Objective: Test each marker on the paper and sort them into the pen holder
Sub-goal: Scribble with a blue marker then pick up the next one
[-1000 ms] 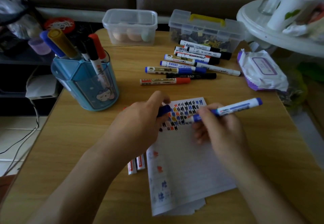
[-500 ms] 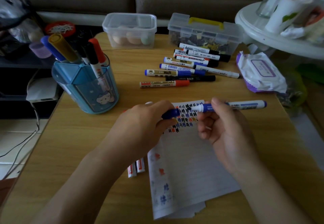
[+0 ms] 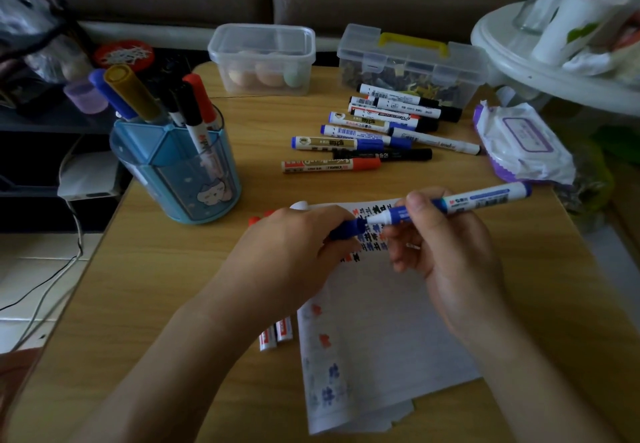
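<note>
My right hand (image 3: 446, 252) grips a white marker with blue bands (image 3: 481, 200), its tip pointing left. In my left hand (image 3: 294, 252) sits the blue cap (image 3: 348, 228), whose mouth meets the marker's tip. Both hover over the white paper (image 3: 374, 338), which carries red, blue and black scribbles. A blue pen holder (image 3: 180, 172) at the left holds several markers. More markers lie in a row (image 3: 374, 130) at the table's back. Two red-labelled markers (image 3: 275, 335) are partly hidden under my left arm.
Two clear plastic boxes (image 3: 263, 58) (image 3: 412, 64) stand along the far edge of the wooden table (image 3: 156, 286). A pack of wipes (image 3: 519, 144) lies at the right. A white round stand (image 3: 554, 71) overhangs the right corner. Cables run along the floor at the left.
The marker has lifted off the paper and swung level. My left hand has brought the blue cap up to its tip.
</note>
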